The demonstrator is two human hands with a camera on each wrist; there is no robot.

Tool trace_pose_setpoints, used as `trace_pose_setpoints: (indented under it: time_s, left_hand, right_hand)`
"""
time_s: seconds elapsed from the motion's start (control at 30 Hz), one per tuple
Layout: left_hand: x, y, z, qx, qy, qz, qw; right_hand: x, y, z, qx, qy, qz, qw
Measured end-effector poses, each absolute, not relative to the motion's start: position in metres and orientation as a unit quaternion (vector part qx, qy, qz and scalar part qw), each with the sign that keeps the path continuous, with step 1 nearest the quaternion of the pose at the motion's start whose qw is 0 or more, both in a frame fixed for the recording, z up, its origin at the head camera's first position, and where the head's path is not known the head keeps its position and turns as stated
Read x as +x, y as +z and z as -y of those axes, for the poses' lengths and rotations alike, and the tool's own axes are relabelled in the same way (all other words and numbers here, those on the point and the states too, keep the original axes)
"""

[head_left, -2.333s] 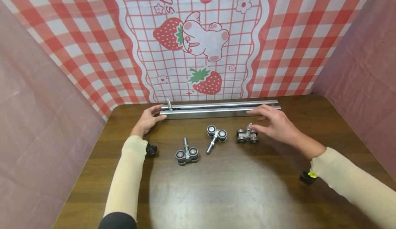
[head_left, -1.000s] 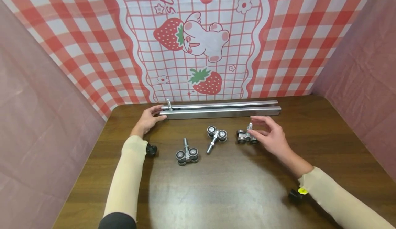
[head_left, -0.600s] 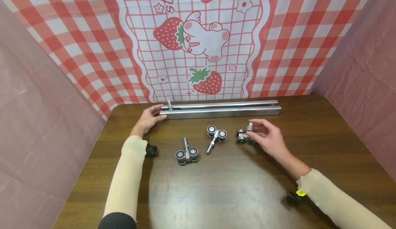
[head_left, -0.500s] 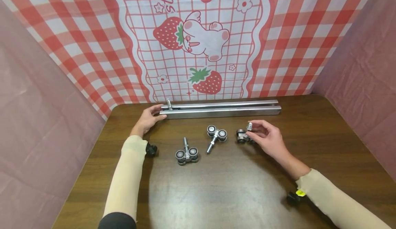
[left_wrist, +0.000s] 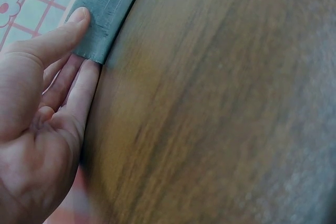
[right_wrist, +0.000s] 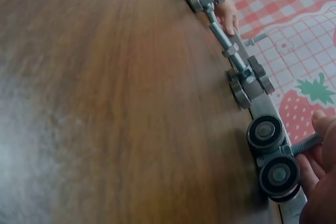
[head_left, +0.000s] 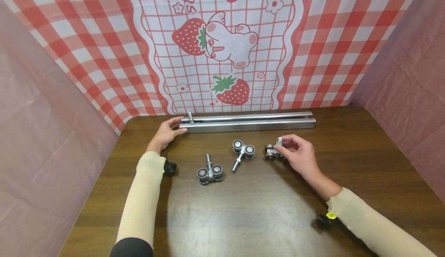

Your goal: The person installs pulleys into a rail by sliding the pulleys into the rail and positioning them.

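Note:
A long silvery metal rail (head_left: 250,126) lies along the back of the table, its slot facing up. My left hand (head_left: 165,134) holds its left end, the thumb on the front face in the left wrist view. Just beside it, a bolt (head_left: 190,117) stands up from a trolley mostly hidden in the slot. My right hand (head_left: 299,151) pinches the upright bolt of a roller trolley (head_left: 269,151); in the right wrist view its dark wheels (right_wrist: 279,174) appear at or near table level. Its right wheels are partly hidden by my fingers in the head view.
Two more roller trolleys lie on the wooden table (head_left: 222,218): one in the middle (head_left: 244,151) with its bolt toward me, another (head_left: 210,174) further left with its bolt pointing away. A strawberry-patterned cloth (head_left: 229,41) hangs right behind the rail; pink cloth flanks both sides.
My right hand has left the rail's right end, come down toward me and taken the right trolley's bolt, shifting it very slightly left. My left hand has stayed at the rail's end.

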State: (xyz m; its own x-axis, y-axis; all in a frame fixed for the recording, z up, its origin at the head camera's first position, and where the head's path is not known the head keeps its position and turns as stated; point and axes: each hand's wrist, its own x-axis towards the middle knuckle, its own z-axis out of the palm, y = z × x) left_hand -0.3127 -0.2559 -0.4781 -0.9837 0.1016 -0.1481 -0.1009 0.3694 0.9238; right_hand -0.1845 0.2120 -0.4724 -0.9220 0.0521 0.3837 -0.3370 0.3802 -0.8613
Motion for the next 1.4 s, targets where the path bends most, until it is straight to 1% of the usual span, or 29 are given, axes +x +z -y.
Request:
trace_pose_setpoints:
  time_s: [0.4, 0.77, 0.97, 1.4]
  left_hand:
    - [-0.313, -0.481, 0.256, 0.002, 0.565, -0.82, 0.09]
    - [-0.312, -0.477, 0.255, 0.002, 0.563, -0.821, 0.093]
    - [-0.316, -0.48, 0.255, 0.011, 0.568, -0.818, 0.086]
    - [-0.314, -0.48, 0.256, 0.009, 0.567, -0.819, 0.086]
  right_hand:
    - [-0.182, -0.47, -0.209, 0.082, 0.515, 0.83, 0.199]
    - [-0.184, -0.468, -0.208, 0.085, 0.517, 0.829, 0.196]
    - [-0.184, -0.465, -0.21, 0.09, 0.506, 0.835, 0.195]
    - [-0.189, -0.456, -0.212, 0.101, 0.517, 0.821, 0.219]
